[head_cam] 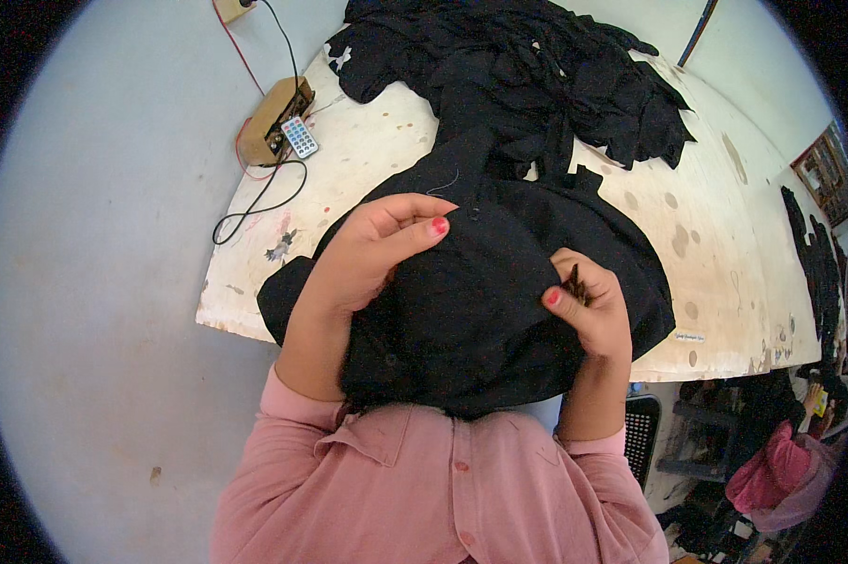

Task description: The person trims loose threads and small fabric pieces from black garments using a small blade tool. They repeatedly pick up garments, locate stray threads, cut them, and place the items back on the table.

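A black cloth garment (pixel 466 303) spreads over the near edge of the table and hangs down in front of my pink shirt. My left hand (pixel 389 243) is at its left part, thumb and forefinger close together over the cloth near a loose pale thread (pixel 444 185). Whether these fingers pinch the fabric cannot be told. On the right side, my right hand (pixel 590 299) has its fingers curled around a small dark metal tool (pixel 576 285), probably thread snips, with the thumb against the cloth. Farther back lies a heap of black garments (pixel 508 77), touching the near one.
A pale, stained table (pixel 685 282) curves around the cloth. At its left stand a brown box with wires (pixel 276 123), a small remote control (pixel 300 137) and a looped black cable (pixel 255 209). A wall is at left. At lower right are a chair (pixel 641 433) and another person (pixel 776 472).
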### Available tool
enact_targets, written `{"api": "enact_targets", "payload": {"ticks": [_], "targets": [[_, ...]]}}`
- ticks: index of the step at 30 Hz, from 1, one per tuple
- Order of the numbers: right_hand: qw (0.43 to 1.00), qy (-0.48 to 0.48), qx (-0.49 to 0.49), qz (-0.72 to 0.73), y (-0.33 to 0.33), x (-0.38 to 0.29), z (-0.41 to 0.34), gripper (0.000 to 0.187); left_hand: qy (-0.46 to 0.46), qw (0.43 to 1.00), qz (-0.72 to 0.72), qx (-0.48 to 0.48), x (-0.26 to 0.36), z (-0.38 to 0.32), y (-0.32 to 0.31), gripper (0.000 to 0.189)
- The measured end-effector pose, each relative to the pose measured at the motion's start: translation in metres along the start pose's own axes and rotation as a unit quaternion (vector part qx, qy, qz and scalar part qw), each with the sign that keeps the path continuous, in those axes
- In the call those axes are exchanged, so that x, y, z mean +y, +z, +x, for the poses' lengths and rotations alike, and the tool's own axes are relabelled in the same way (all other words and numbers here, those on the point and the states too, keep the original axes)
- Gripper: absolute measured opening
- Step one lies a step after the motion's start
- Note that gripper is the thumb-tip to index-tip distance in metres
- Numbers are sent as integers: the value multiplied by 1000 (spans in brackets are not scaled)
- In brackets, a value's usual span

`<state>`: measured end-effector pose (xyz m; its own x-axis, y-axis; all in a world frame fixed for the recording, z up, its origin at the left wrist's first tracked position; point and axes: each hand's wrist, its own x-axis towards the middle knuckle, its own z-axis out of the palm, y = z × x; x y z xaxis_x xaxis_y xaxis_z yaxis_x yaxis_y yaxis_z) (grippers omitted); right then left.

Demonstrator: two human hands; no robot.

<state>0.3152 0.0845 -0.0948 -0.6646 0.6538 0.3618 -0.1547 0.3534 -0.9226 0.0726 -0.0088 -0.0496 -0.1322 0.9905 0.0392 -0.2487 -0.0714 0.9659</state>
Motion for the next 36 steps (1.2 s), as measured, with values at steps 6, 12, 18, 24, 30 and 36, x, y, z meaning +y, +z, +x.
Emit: {"api": "enact_targets", "payload": {"ticks": [6, 12, 18, 24, 30, 36], "targets": [[991, 56, 121, -6, 6, -6, 2, 16, -54, 994, 16, -94, 2, -2, 5, 23], [923, -93, 206, -312, 30, -33, 20, 21, -33, 999, 13, -9, -4, -1, 13, 27], [921, -203, 143, -300, 65, -47, 21, 31, -8, 999, 41, -33, -5, -1, 15, 30], [942, -113, 246, -197, 41, -21, 31, 16, -67, 989, -107, 76, 8, -2, 11, 33], [983, 133, 67, 106, 40, -3, 23, 23, -35, 986, -162, -29, -6, -3, 2, 37], [978, 37, 182, 95, 42, -21, 39, 21, -62, 990, -125, -35, -6, -3, 2, 37]]}}
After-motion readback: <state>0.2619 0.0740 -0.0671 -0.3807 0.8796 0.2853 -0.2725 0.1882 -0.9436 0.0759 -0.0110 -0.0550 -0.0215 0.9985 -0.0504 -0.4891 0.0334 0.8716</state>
